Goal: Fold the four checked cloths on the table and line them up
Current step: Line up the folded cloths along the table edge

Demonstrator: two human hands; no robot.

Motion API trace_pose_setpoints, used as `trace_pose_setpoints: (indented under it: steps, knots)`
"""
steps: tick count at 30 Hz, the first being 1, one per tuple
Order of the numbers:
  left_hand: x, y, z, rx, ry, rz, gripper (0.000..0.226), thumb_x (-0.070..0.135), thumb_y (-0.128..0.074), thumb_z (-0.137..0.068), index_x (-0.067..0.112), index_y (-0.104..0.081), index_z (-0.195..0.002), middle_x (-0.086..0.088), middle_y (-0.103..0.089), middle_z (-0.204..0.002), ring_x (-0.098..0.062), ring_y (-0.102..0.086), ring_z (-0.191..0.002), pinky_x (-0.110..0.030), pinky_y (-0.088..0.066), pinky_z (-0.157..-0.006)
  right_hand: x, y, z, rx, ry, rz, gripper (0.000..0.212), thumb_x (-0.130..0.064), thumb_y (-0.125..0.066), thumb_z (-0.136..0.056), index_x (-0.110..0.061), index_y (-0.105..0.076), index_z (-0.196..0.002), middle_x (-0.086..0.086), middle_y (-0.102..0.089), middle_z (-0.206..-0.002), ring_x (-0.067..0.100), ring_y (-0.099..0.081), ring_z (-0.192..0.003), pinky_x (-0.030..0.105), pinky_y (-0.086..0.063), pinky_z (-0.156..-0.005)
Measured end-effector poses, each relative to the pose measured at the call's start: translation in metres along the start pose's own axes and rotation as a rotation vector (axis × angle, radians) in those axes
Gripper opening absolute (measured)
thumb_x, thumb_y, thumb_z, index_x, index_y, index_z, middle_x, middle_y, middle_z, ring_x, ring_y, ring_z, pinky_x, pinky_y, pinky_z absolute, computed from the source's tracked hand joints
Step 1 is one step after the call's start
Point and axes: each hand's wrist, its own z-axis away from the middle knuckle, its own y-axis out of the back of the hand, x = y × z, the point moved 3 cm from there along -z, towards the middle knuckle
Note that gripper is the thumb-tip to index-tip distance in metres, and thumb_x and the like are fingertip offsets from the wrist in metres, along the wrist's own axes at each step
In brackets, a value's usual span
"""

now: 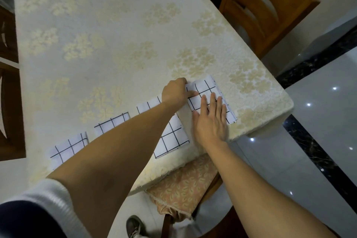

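Three folded white cloths with black grid lines [172, 139] lie in a row near the table's front edge, partly under the left forearm. Farther right, the fourth checked cloth [210, 91] is being pressed: right hand [211, 121] flat and open on it, left hand [174, 92] apparently pinching its left edge. The last fold seems underway; next comes squaring it with the row on the cream floral tablecloth [116, 35].

Dim, warm indoor light; ceiling lamps glint as white spots on the glossy floor [318, 121]. Wide-angle bending warps the edges; the right hand [211, 121] blurs slightly.
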Motion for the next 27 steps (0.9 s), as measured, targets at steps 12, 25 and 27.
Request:
trace_pose_setpoints:
  steps: [12, 25, 27]
  knots:
    - [-0.011, 0.004, -0.005, 0.072, -0.042, -0.173, 0.066, 0.062, -0.072, -0.083, 0.017, -0.057, -0.130, -0.009, -0.067, -0.117, -0.031, -0.060, -0.109, -0.037, -0.047, -0.084, -0.006, -0.007, -0.012, 0.056, -0.006, -0.021, 0.066, -0.045, -0.030, -0.105, -0.013, -0.015, -0.161, 0.020, -0.005, -0.167, 0.038, 0.000, -0.155, 0.052, -0.004, -0.125]
    - [0.007, -0.042, -0.005, -0.123, -0.663, -0.251, 0.051, 0.030, -0.026, -0.113, 0.020, -0.020, -0.162, 0.000, -0.014, -0.170, -0.025, -0.006, -0.157, -0.037, -0.004, -0.127, 0.004, -0.008, -0.013, 0.016, -0.047, 0.058, 0.084, -0.056, -0.018, -0.099, -0.001, 0.006, -0.158, 0.016, 0.009, -0.167, 0.027, 0.011, -0.155, 0.044, 0.000, -0.127]
    - [0.003, -0.041, -0.008, -0.123, -0.657, -0.289, 0.053, 0.033, -0.024, -0.112, 0.025, -0.014, -0.163, 0.006, -0.007, -0.171, -0.022, 0.000, -0.158, -0.036, 0.000, -0.126, 0.006, -0.009, -0.010, 0.025, -0.068, 0.081, 0.085, -0.059, -0.014, -0.100, -0.001, 0.009, -0.158, 0.016, 0.013, -0.167, 0.027, 0.013, -0.155, 0.045, 0.003, -0.126]
